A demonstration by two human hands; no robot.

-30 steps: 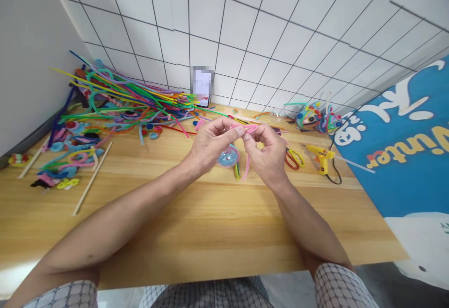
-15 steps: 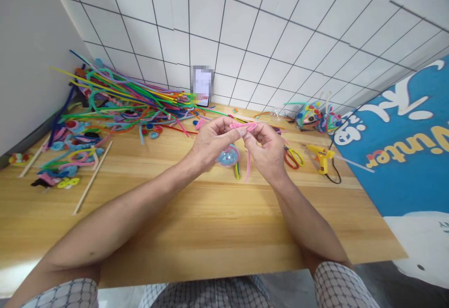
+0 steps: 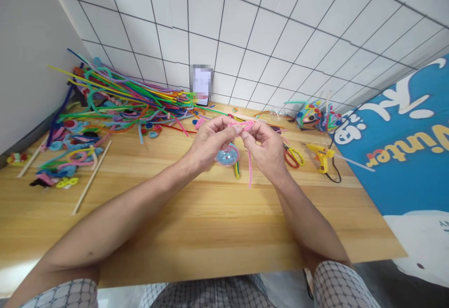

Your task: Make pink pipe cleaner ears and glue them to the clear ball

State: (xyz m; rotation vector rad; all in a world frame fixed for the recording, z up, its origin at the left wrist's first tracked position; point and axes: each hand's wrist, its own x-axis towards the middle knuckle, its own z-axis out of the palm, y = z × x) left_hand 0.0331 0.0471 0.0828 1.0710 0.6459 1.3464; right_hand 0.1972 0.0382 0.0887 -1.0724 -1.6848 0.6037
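Both hands meet above the middle of the wooden table (image 3: 196, 223). My left hand (image 3: 210, 142) and my right hand (image 3: 268, 149) each pinch a pink pipe cleaner (image 3: 249, 167) whose folded top sits between the fingertips. Its free end hangs down toward the table. Just below the hands lies a round blue piece with a pink rim (image 3: 227, 154), and a short green-yellow piece (image 3: 237, 171) lies beside it.
A big heap of coloured pipe cleaners (image 3: 122, 99) fills the back left. Coiled pieces (image 3: 68, 158) and wooden sticks (image 3: 91, 178) lie at the left. Red-handled scissors (image 3: 293, 156), a yellow glue gun (image 3: 321, 156) and a colourful figure (image 3: 312, 117) are at the right. A blue banner (image 3: 403, 149) borders the table.
The hands have stayed together, working the pink pipe cleaner. Its hanging end now reaches lower toward the table than a second ago.
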